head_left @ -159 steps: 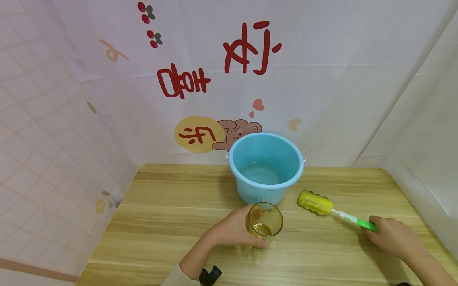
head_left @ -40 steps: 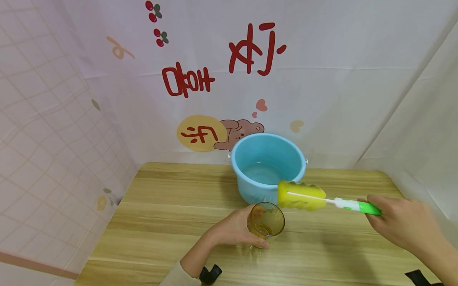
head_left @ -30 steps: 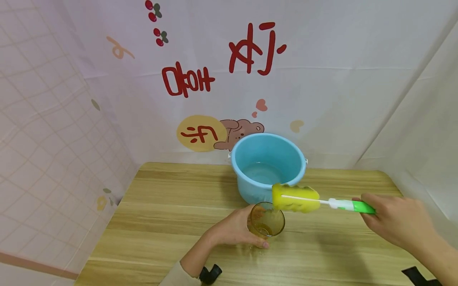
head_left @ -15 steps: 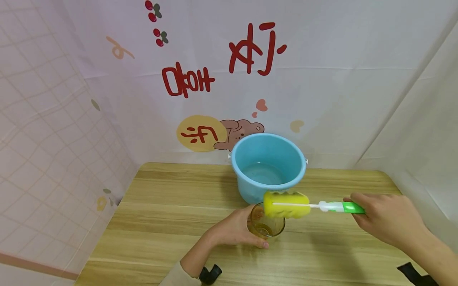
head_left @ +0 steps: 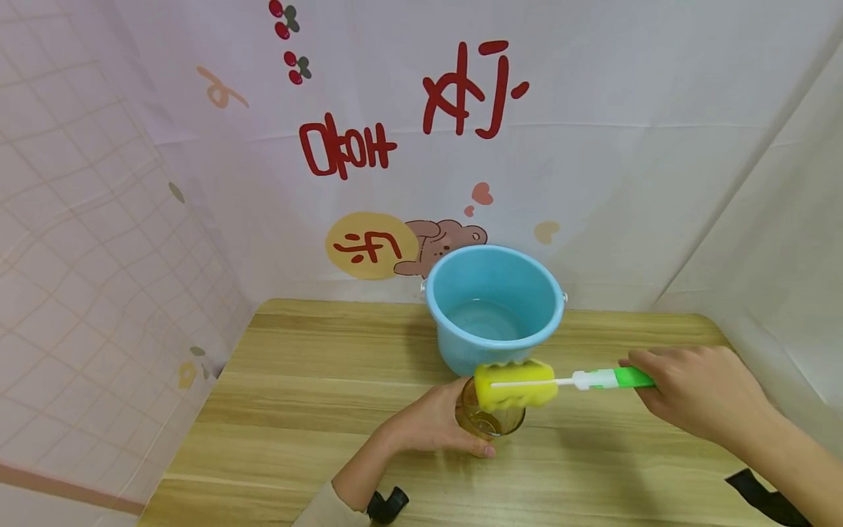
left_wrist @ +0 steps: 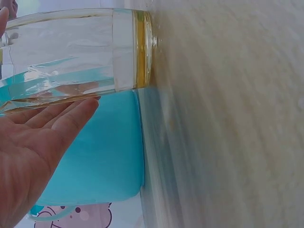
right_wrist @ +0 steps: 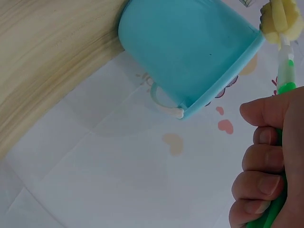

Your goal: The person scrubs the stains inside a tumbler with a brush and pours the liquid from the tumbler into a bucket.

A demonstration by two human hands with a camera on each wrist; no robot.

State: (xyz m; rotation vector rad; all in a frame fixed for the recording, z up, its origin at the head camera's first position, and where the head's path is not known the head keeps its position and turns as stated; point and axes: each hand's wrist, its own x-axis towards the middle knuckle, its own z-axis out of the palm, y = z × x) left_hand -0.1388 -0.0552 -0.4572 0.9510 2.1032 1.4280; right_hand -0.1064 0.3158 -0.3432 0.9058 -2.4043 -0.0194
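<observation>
With thumb and fingers around its left side, my left hand point(head_left: 428, 423) holds an amber-tinted drinking glass point(head_left: 510, 422) upright. In the left wrist view the base of the glass point(left_wrist: 71, 52) meets the table. My right hand point(head_left: 701, 395) grips the green-and-white handle of a sponge bottle brush point(head_left: 516, 386), as the curled fingers point(right_wrist: 263, 159) in the right wrist view also show. The brush lies level, and its yellow sponge head hangs over the glass's mouth, hiding part of the rim. Whether sponge and rim touch, I cannot tell.
Directly behind the glass stands a light-blue bucket point(head_left: 461, 357) with some water at its bottom. The wooden tabletop point(head_left: 316, 366) reaches back to a white printed cloth point(head_left: 626, 183). A black strap point(head_left: 764, 498) circles the right wrist.
From lying on the table at the right, the brush was lifted by my right hand. It has since moved left and somewhat nearer, over the glass. The left hand and glass stay put.
</observation>
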